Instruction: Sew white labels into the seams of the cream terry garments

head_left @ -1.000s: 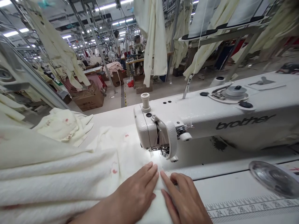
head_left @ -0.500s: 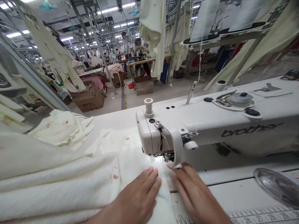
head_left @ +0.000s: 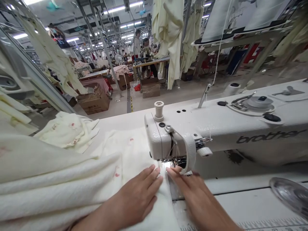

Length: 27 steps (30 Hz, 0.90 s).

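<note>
Cream fabric (head_left: 134, 147) with small pink marks lies over the left of the table and runs under the head of a white sewing machine (head_left: 216, 128). My left hand (head_left: 141, 194) rests flat on the fabric, fingers stretched toward the lit needle area. Just right of the needle, my right hand (head_left: 190, 186) has its fingers extended, the tips at the fabric's right edge below the machine's thread guard. The needle and presser foot are mostly hidden behind the machine head and my right fingertips.
A heap of cream cloth (head_left: 69, 130) sits at the table's far left. A clear round dish (head_left: 288, 195) and a printed ruler strip (head_left: 262, 223) are at right. Thread cones (head_left: 216, 24) stand above the machine. Cardboard boxes (head_left: 95, 99) stand on the floor beyond.
My right hand has moved left, its fingertips now close to the needle area. My left hand remains flat on the fabric. The view has shifted slightly.
</note>
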{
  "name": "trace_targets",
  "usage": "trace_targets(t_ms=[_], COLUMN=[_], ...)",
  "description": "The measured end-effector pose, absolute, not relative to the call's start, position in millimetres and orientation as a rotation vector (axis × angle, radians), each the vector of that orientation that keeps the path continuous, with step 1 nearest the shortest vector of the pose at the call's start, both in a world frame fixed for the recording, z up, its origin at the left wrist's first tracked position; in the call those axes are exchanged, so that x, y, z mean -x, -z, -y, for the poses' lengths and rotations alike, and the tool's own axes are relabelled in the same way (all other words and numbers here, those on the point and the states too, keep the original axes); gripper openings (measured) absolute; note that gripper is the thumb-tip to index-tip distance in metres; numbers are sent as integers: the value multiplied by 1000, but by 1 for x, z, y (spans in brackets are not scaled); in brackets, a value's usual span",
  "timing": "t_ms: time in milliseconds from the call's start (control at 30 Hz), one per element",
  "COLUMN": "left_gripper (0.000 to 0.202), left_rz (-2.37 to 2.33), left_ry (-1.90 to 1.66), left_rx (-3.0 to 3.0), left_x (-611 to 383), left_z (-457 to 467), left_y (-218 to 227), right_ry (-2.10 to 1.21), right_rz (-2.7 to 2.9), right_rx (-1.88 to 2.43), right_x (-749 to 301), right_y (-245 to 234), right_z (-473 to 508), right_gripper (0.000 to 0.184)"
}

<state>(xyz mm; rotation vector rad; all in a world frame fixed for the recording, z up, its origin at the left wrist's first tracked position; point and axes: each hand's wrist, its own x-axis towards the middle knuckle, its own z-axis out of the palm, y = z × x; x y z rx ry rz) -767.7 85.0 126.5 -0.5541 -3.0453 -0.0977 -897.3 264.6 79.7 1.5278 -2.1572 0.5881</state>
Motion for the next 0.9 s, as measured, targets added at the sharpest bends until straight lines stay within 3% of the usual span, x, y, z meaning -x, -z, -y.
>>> trace_targets(t_ms=[567,900], left_gripper=[52,51], left_rz=[3026,3008], left_ry=[214,150], left_rx=[485,463], left_x=[772,772], left_z=[-80,-80], left_y=[-121,-118], right_ry=[-692,-572], right_rz=[2183,2148], right_rx=[-1441,-1465], right_x=[873,876], right_y=[-67,-69], right_z=[-255,-259], right_gripper=[51,53])
